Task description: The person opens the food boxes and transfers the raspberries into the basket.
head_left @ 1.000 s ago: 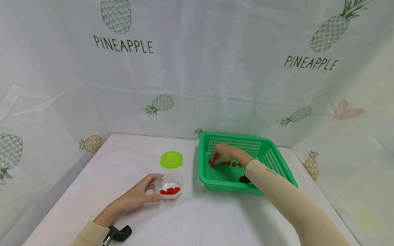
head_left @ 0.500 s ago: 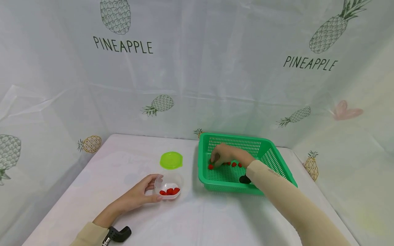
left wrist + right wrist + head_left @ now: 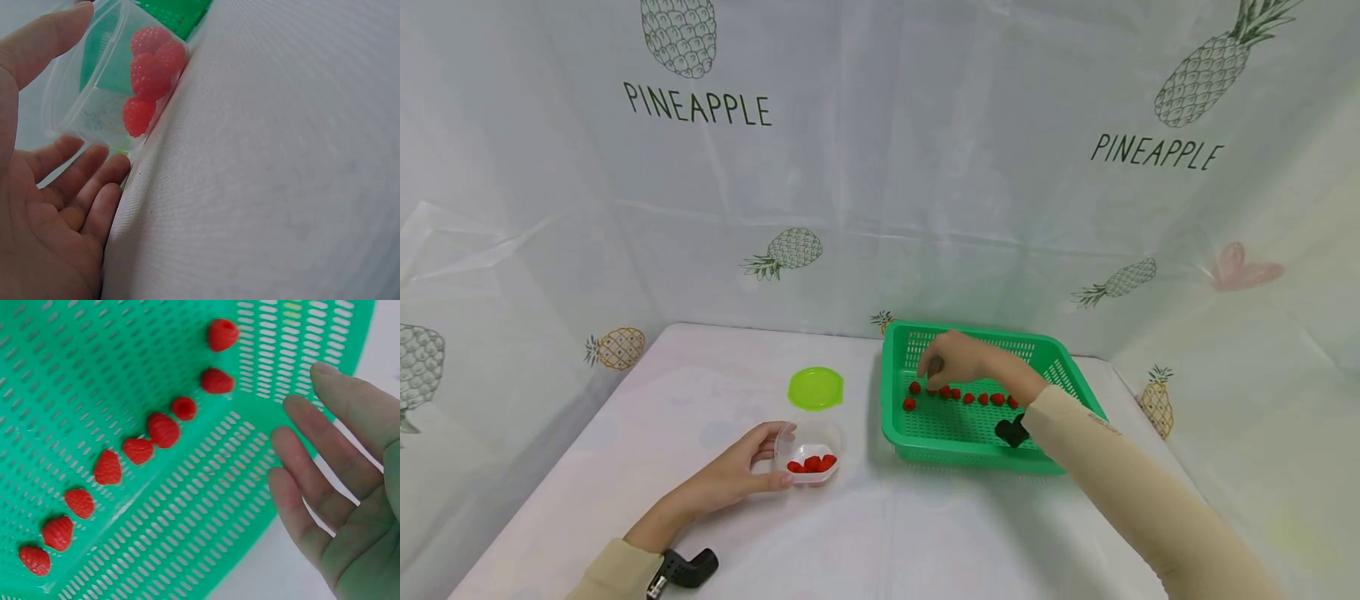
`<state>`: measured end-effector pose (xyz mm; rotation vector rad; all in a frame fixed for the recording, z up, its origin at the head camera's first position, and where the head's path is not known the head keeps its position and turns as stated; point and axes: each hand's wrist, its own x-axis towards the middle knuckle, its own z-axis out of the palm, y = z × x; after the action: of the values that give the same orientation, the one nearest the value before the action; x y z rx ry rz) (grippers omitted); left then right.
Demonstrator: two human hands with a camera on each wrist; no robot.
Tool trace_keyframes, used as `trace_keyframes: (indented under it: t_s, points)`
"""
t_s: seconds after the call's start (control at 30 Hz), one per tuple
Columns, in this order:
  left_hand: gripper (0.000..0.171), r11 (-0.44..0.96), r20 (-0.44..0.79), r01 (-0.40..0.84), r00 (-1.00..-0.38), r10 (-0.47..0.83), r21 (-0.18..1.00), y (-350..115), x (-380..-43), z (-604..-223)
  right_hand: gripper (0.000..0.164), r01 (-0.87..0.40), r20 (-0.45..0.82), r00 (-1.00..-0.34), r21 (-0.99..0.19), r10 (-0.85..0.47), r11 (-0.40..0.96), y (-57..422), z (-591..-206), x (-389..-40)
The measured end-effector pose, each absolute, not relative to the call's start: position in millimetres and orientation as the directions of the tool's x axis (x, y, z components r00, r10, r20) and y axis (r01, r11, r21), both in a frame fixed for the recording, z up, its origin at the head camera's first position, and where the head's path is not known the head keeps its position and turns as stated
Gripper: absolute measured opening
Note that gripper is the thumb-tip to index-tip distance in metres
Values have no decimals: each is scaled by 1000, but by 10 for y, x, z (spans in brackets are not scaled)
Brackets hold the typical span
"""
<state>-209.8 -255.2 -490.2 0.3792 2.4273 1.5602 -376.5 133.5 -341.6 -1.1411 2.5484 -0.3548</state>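
My left hand (image 3: 737, 471) holds a small clear plastic tub (image 3: 808, 442), thumb on the near side and fingers round the far side. Several red raspberries (image 3: 150, 75) lie in the bottom of the tub. My right hand (image 3: 962, 362) hovers inside the green basket (image 3: 925, 454), over its back left part. In the right wrist view its fingers (image 3: 315, 472) are spread and loosely bent, with nothing between them. More raspberries (image 3: 164, 430) lie along the basket floor in a row beside one wall, with one raspberry (image 3: 223, 335) set off at the row's end.
A bright green lid (image 3: 816, 388) lies flat on the white-covered table (image 3: 850, 533), behind the tub. A white sheet (image 3: 925, 167) printed with pineapples hangs behind the table. Each wrist carries a black camera mount (image 3: 688, 569).
My right hand has let go of a raspberry at the basket's left side and moved up and to the right, uncovering more of the row. The left hand keeps its place on the tub.
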Motion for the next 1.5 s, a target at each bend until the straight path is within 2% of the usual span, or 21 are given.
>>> trace_keyframes:
  t_s: [0.23, 0.4, 0.6, 0.77, 1.17, 1.5]
  points:
    - [88, 402, -53, 91, -941, 334, 911, -2550, -2098, -4917, 24, -709, -109, -620, -347, -777, 614, 1334, -3304, -3604]
    - [86, 391, -50, 95, -937, 345, 915, -2553, -2104, -4914, 24, -730, 10, -625, -361, -780, 581, 1340, -3267, -3455]
    - [86, 390, -48, 98, -936, 348, 916, -2561, -2112, -4909, 27, -711, 138, -652, -452, -746, 538, 1246, -3297, -3235]
    - [86, 388, -47, 98, -937, 347, 917, -2562, -2109, -4901, 29, -718, 183, -634, -500, -751, 484, 1085, -3327, -3031]
    - [86, 391, -54, 89, -939, 340, 916, -2543, -2112, -4905, 27, -722, 194, -636, -492, -747, 487, 663, -3548, -2778]
    - [85, 376, -50, 95, -932, 359, 922, -2548, -2098, -4894, 26, -717, 138, -616, -506, -776, 479, 307, -3746, -2684]
